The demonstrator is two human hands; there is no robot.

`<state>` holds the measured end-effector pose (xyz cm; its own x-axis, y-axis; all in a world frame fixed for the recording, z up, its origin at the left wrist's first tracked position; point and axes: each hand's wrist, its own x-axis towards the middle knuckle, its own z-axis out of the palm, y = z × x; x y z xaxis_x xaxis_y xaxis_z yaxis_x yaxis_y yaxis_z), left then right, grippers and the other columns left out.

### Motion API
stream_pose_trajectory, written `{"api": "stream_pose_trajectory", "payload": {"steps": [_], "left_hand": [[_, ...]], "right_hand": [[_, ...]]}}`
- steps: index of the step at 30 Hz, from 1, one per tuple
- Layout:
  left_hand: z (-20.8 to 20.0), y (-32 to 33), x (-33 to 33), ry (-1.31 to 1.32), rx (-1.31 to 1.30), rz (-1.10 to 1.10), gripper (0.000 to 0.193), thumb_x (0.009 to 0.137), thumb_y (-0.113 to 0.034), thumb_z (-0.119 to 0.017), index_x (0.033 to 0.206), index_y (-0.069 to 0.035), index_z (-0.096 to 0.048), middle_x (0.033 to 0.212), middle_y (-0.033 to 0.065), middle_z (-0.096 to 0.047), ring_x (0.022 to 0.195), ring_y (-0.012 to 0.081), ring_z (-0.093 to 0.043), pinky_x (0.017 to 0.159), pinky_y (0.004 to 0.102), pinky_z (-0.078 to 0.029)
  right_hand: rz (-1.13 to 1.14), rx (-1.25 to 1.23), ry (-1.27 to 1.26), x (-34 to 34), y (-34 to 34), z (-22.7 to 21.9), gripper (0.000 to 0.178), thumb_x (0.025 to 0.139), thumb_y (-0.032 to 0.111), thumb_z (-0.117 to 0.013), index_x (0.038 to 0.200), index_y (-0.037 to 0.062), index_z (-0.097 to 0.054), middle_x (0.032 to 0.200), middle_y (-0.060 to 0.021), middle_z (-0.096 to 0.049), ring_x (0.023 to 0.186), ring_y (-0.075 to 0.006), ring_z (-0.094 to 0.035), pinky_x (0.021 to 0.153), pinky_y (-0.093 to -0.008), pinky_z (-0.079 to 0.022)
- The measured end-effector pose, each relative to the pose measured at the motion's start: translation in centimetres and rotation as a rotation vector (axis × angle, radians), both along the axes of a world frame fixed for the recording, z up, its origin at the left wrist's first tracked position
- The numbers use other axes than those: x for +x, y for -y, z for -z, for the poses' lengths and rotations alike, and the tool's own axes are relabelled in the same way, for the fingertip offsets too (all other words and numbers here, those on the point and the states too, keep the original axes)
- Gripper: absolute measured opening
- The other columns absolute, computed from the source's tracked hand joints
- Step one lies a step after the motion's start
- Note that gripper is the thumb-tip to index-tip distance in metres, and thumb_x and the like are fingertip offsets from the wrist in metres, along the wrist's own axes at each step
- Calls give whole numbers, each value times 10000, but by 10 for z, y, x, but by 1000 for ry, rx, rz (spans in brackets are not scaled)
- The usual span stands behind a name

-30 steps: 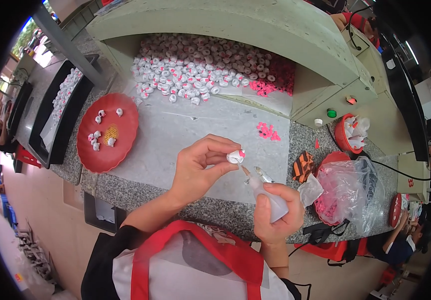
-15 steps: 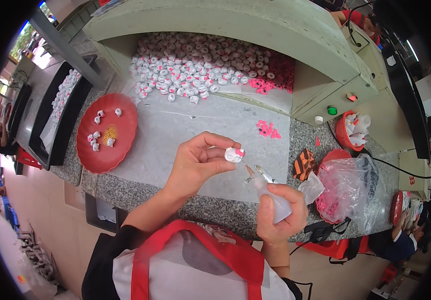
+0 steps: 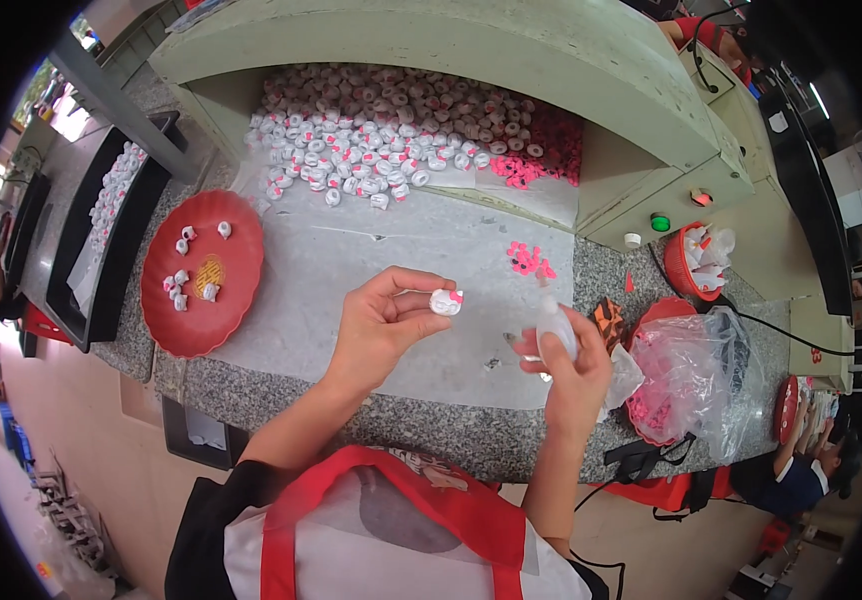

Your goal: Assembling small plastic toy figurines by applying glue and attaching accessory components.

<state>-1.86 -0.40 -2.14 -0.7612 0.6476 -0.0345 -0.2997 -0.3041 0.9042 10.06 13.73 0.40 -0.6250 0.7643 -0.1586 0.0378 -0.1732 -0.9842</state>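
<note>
My left hand (image 3: 371,330) pinches a small white molded piece with a pink patch (image 3: 445,301) between thumb and fingers, above the pale sheet. To the right of it, my right hand (image 3: 576,375) is wrapped round a translucent squeeze bottle (image 3: 557,332), held apart from the piece. A thin dark tip shows beside the right fingers, too small to name. Beyond the hands lie loose pink bits (image 3: 524,259) on the pale work sheet (image 3: 351,260). The bottle's fine nozzle cannot be made out.
A red scalloped plate (image 3: 216,325) with several white pieces stands at left. Under a greenish metal hood (image 3: 391,40) lies a heap of white pieces (image 3: 351,150). At right are a red basket (image 3: 684,262), clear plastic bag (image 3: 696,370) and black cable (image 3: 781,322).
The bottle has moved away from the white piece, to the right and up, and its nozzle no longer points at the piece. My left hand still holds the piece, slightly turned.
</note>
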Motion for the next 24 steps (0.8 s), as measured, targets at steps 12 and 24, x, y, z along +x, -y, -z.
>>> {"api": "stream_pose_trajectory", "payload": {"steps": [12, 24], "left_hand": [[17, 4, 3, 12, -71, 2, 303, 706, 131, -577, 984, 26, -519, 974, 132, -596, 890, 165, -595, 747, 247, -489], [-1, -8, 22, -111, -111, -44, 319, 739, 118, -554, 1045, 37, -512, 970, 110, -587, 863, 146, -590, 762, 240, -489]], "right_hand": [[-132, 1059, 817, -70, -71, 91, 280, 702, 237, -635, 898, 38, -613, 894, -149, -566, 752, -339, -589, 669, -415, -468], [-338, 155, -30, -5, 4, -11, 99, 731, 46, -640, 803, -9, -600, 685, -20, -579, 549, -58, -516, 476, -185, -419]]}}
